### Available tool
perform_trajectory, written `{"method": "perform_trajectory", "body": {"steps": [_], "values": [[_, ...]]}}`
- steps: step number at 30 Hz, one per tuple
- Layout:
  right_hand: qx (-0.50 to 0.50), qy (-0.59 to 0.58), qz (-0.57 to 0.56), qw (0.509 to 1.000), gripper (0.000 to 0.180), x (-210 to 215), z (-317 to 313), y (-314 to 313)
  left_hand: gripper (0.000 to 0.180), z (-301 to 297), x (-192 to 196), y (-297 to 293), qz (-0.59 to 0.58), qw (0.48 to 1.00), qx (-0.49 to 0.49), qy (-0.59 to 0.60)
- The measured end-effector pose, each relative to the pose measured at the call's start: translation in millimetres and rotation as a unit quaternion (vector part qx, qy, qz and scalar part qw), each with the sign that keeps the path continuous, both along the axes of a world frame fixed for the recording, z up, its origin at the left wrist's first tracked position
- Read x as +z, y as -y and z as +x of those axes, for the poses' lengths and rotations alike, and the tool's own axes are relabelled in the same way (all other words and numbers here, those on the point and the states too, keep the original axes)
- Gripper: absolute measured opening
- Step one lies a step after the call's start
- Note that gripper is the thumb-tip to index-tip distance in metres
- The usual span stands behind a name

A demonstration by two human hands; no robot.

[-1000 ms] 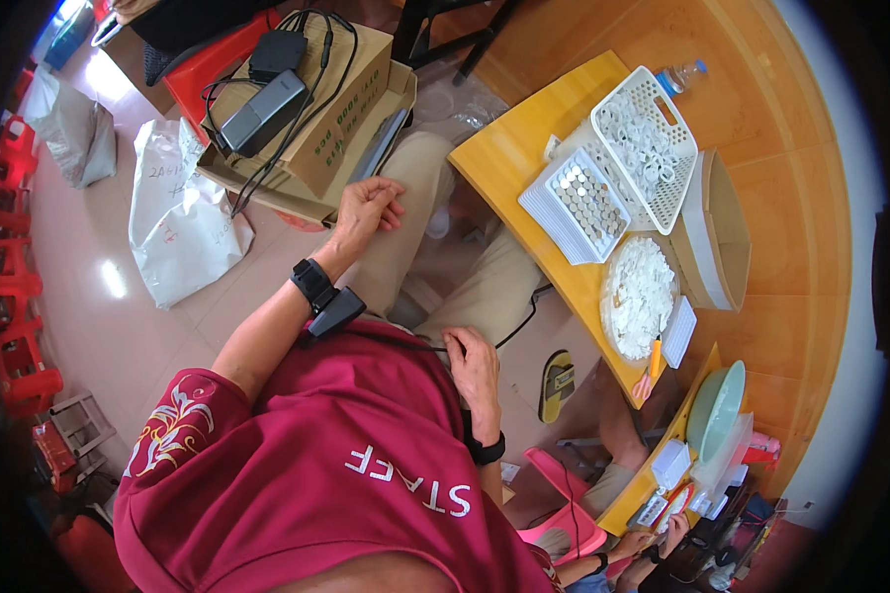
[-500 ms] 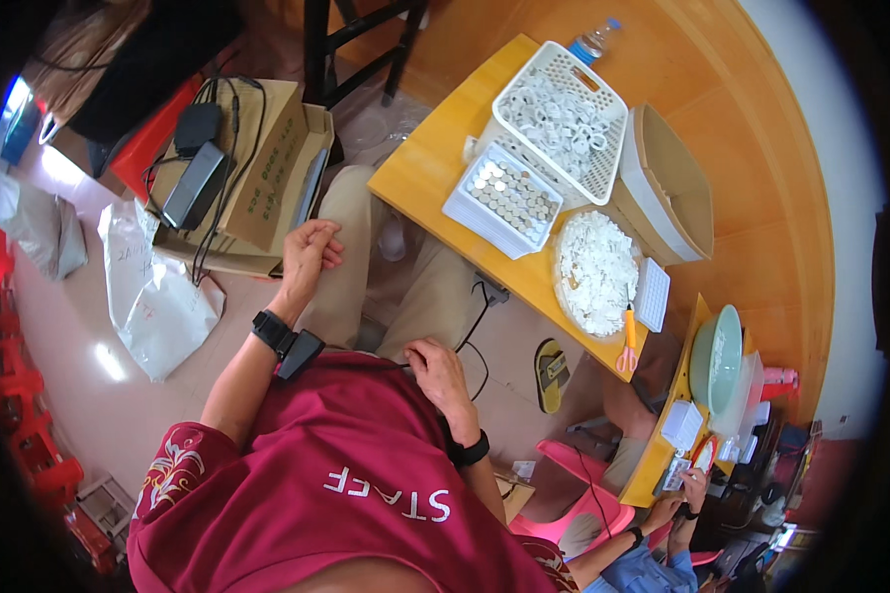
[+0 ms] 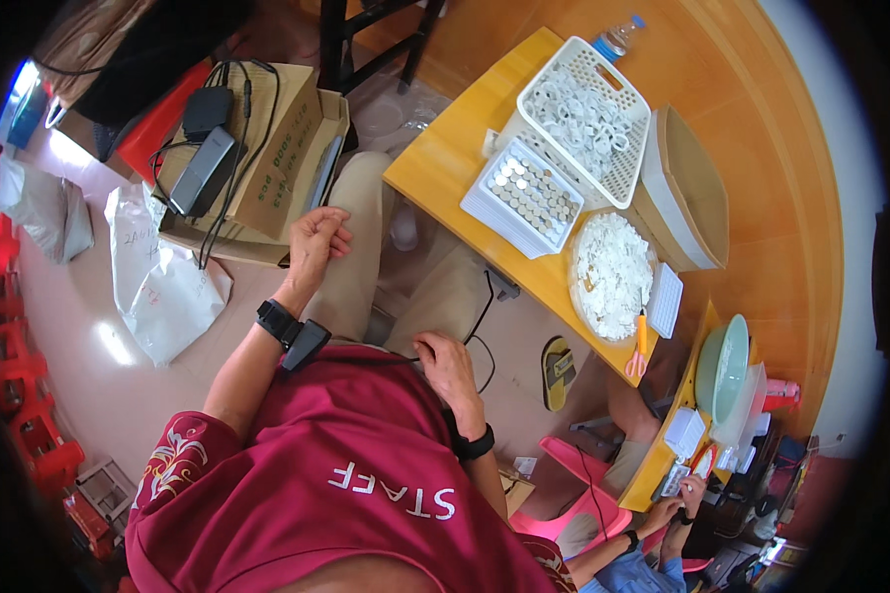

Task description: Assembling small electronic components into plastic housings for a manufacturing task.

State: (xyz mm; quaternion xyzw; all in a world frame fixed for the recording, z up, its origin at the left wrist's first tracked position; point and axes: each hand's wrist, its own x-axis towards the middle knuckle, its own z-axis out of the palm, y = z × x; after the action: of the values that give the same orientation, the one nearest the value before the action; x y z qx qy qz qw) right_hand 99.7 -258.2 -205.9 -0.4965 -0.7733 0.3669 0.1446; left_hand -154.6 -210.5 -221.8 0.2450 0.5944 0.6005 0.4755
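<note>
My left hand (image 3: 318, 245) hovers over my left thigh, its fingers loosely bent and a little apart, with nothing visible in it. A black watch-like band with a dark box (image 3: 302, 341) is strapped to that wrist. Low on my lap, beside the hem of my dark red shirt (image 3: 297, 445), lies my right hand (image 3: 447, 368). Its fingers rest bent on the trousers, partly hidden, and I see nothing held. A thin black cable (image 3: 487, 306) runs close by it. Another black band (image 3: 473, 445) circles the right wrist.
On the yellow table (image 3: 430, 168) stand a white basket (image 3: 635, 148) of white rings, stacked trays (image 3: 512, 229) with round metal pieces, a bowl (image 3: 576, 287) of white parts and orange scissors (image 3: 638, 361). A cardboard box (image 3: 302, 133) is at left; a co-worker (image 3: 643, 568) sits lower right.
The view has shifted slightly, so the table and its things sit further right in the picture. Both hands keep nearly the same pose over my lap.
</note>
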Motion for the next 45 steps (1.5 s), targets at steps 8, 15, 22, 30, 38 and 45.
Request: {"method": "perform_trajectory", "body": {"steps": [8, 15, 22, 30, 38, 45], "values": [[-0.021, 0.040, -0.002, 0.999, 0.016, 25.3, 7.8, 0.6, 0.019, 10.4, 23.3, -2.7, -0.022, 0.999, -0.024, 0.007], [-0.070, 0.018, 0.106, 0.992, 0.016, 50.8, 61.4, -29.0, 0.016, 38.1, 32.3, -5.6, -0.024, 0.998, -0.037, 0.041], [-0.130, -0.121, 0.067, 0.982, 0.012, 104.6, 123.4, -64.4, 0.018, 61.7, 51.5, 13.0, -0.027, 0.998, -0.049, 0.023], [-0.156, -0.191, 0.059, 0.967, 0.012, 121.2, 157.9, -81.8, 0.019, 82.8, 41.4, 32.0, -0.033, 0.998, -0.042, -0.030], [-0.125, -0.175, 0.068, 0.974, 0.012, 144.3, 183.2, -98.6, 0.017, 94.8, 54.9, 28.6, -0.045, 0.998, -0.048, -0.016], [-0.082, -0.106, 0.100, 0.986, 0.016, 192.7, 195.4, -130.7, 0.017, 105.2, 51.2, 33.4, -0.066, 0.995, -0.076, 0.010]]}}
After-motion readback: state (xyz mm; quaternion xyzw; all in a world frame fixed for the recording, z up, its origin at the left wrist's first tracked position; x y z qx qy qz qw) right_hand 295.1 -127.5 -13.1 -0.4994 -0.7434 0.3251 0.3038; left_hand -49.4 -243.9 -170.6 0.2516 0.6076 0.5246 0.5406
